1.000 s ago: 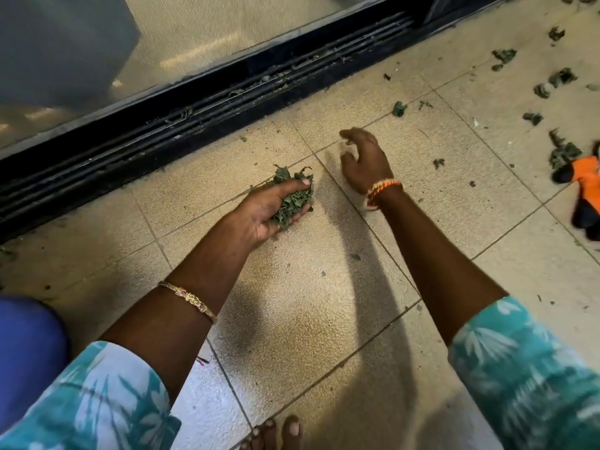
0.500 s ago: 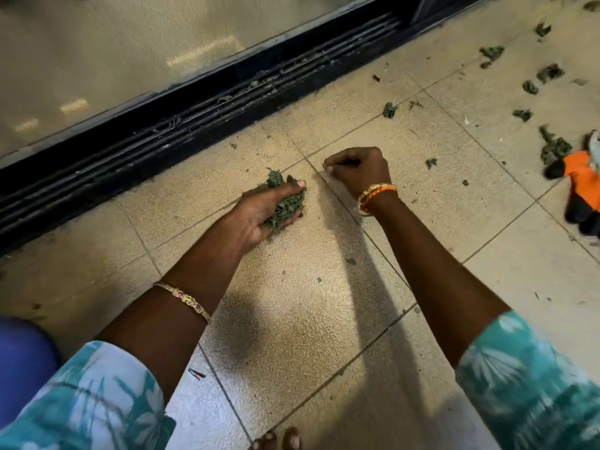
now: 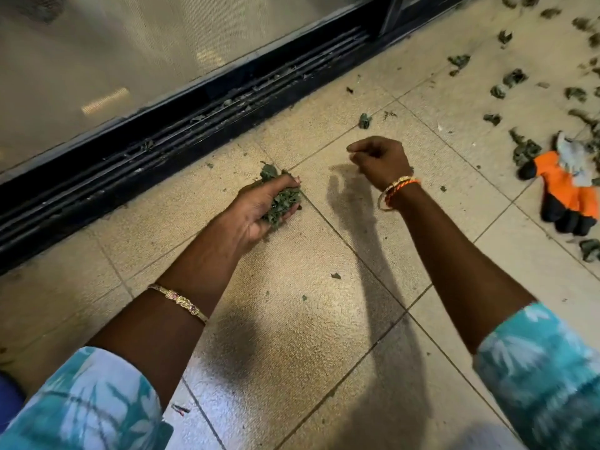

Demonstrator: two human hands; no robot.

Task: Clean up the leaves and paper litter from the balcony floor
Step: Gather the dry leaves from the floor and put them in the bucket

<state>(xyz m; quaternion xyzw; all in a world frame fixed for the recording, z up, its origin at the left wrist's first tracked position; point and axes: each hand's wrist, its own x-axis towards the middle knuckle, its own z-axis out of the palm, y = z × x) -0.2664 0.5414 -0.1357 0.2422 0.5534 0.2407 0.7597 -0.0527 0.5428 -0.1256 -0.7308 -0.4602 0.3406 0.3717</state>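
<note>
Tiled floor [image 3: 318, 336] is strewn with leaves [image 3: 514, 77] beside a glove [image 3: 565, 193]; a clump [image 3: 281, 201] is gripped by the left hand [image 3: 259, 209], while the right hand [image 3: 380, 159] is curled shut, contents unclear.

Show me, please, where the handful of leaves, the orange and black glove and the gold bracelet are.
handful of leaves [image 3: 281, 199]: head view, middle of the green clump in the left hand's palm.
orange and black glove [image 3: 559, 185]: head view, on its orange back.
gold bracelet [image 3: 179, 300]: head view, ornate middle section on the left forearm.

Left hand [image 3: 259, 209] grips leaves [image 3: 282, 199]; right hand [image 3: 380, 160] curled.
</note>
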